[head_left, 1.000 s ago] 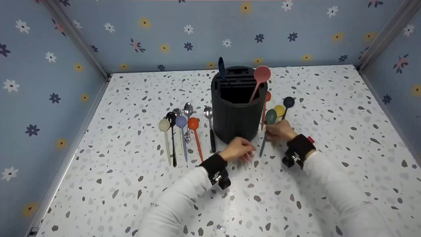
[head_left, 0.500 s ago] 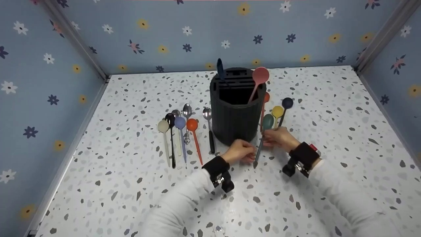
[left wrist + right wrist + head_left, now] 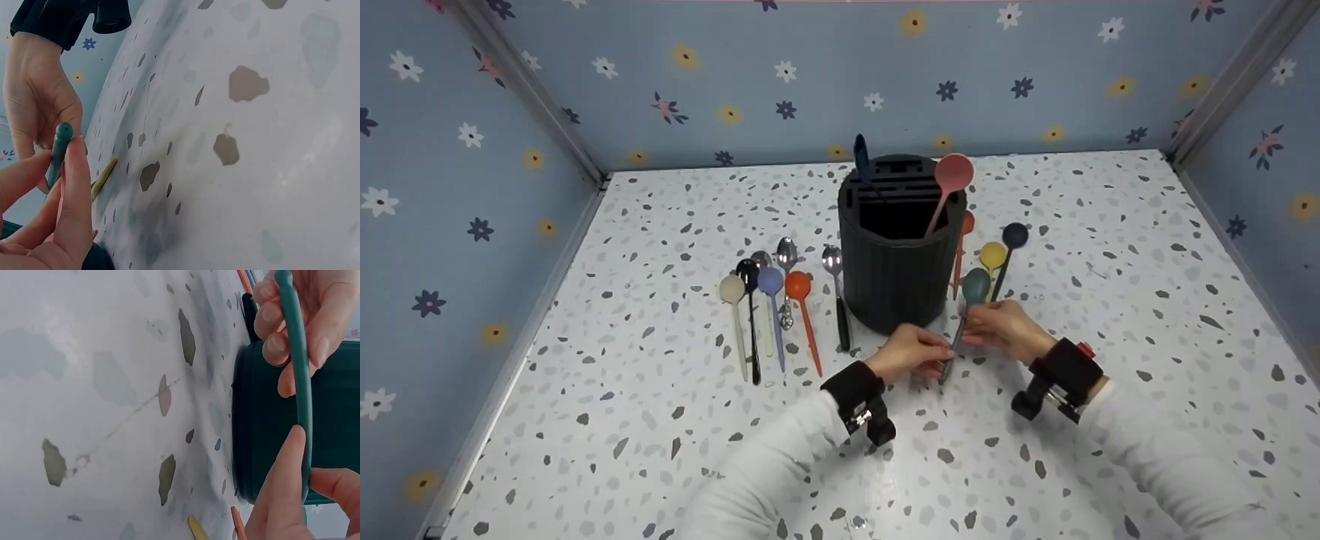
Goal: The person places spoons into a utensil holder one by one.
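Note:
A grey-green spoon [image 3: 976, 286] is held at a slant in front of the black utensil holder [image 3: 894, 285], its bowl up and away from me. My right hand [image 3: 1006, 328] pinches its handle below the bowl, between thumb and fingers in the right wrist view. Lower down, my left hand [image 3: 907, 352] has thumb and fingertips on either side of the handle [image 3: 58, 152], near its rounded end. A pink spoon [image 3: 954, 173] and a dark blue spoon [image 3: 862, 159] stand in the holder, bowls up; their lower handles are hidden inside.
Left of the holder lie several spoons, among them a beige one [image 3: 732, 289], a purple one [image 3: 771, 282], an orange one [image 3: 799, 285] and a black-handled one [image 3: 833, 260]. To its right lie a yellow spoon [image 3: 992, 255], a dark spoon [image 3: 1015, 235] and a red-orange spoon [image 3: 967, 222].
My right hand has drawn the grey-green spoon toward me, away from the yellow and dark spoons. The left hand has shifted slightly right and now has its fingers at the handle.

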The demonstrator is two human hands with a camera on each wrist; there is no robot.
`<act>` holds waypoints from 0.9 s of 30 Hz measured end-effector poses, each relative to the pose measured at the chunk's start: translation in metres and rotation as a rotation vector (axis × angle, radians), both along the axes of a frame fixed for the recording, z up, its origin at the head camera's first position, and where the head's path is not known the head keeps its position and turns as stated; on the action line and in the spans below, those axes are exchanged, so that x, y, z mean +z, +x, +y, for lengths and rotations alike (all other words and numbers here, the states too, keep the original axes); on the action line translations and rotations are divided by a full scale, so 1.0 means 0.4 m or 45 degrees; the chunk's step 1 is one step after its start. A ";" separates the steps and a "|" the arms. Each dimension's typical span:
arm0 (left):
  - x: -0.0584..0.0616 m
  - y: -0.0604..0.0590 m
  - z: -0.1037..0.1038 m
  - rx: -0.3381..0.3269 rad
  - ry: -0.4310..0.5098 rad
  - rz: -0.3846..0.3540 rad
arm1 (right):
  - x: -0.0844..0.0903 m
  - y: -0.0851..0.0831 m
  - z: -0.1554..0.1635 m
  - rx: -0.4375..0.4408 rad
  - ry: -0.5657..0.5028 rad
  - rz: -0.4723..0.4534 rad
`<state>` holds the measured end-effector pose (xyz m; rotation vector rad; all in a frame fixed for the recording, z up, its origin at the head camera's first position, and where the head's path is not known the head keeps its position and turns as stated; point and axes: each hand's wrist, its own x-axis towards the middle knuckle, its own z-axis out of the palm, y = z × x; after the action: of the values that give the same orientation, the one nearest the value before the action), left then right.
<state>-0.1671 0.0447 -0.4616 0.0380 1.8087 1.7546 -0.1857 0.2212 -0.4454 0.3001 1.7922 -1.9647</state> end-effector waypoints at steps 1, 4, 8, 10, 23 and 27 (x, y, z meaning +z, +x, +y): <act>0.002 0.002 0.000 -0.008 -0.009 0.007 | 0.002 0.002 0.001 0.008 -0.004 0.005; 0.011 0.008 0.001 -0.028 -0.037 0.019 | 0.009 0.010 0.003 0.038 -0.033 0.018; 0.024 0.013 0.002 -0.051 -0.060 0.031 | 0.023 0.019 0.005 0.071 -0.052 0.027; 0.033 0.016 -0.001 -0.064 -0.060 0.032 | 0.032 0.023 0.003 0.090 -0.032 0.034; 0.083 0.035 -0.011 -0.095 -0.060 0.053 | 0.085 0.041 0.001 0.182 0.065 0.067; 0.098 0.040 -0.016 -0.125 -0.053 0.079 | 0.099 0.050 0.003 0.210 0.080 0.084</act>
<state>-0.1510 0.0385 -0.4226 0.1627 1.8549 1.6636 -0.1658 0.2222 -0.4057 0.1048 1.8599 -1.8262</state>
